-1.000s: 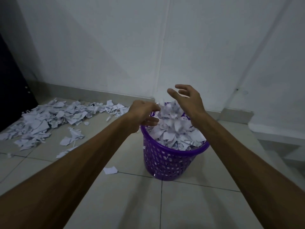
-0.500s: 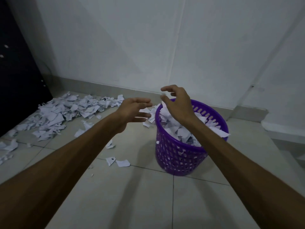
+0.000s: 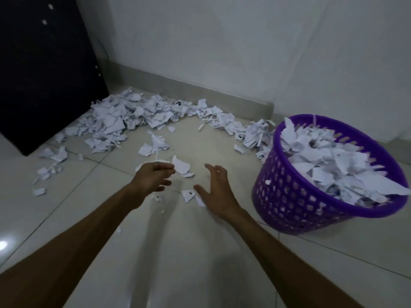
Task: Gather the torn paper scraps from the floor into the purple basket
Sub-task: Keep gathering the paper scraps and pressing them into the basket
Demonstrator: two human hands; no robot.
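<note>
The purple basket stands on the tiled floor at the right, heaped with white paper scraps. A long pile of torn scraps lies along the wall and the dark cabinet. A few loose scraps lie between my hands. My left hand and my right hand are stretched out low over the floor, left of the basket, fingers spread and holding nothing.
A dark cabinet stands at the left against the white wall. More scraps lie just left of the basket. Small bits are scattered at the left on the pale tiles.
Both hands have left the top of the basket and swung left and down toward the floor. The view has turned left, so the basket now sits at the right.
</note>
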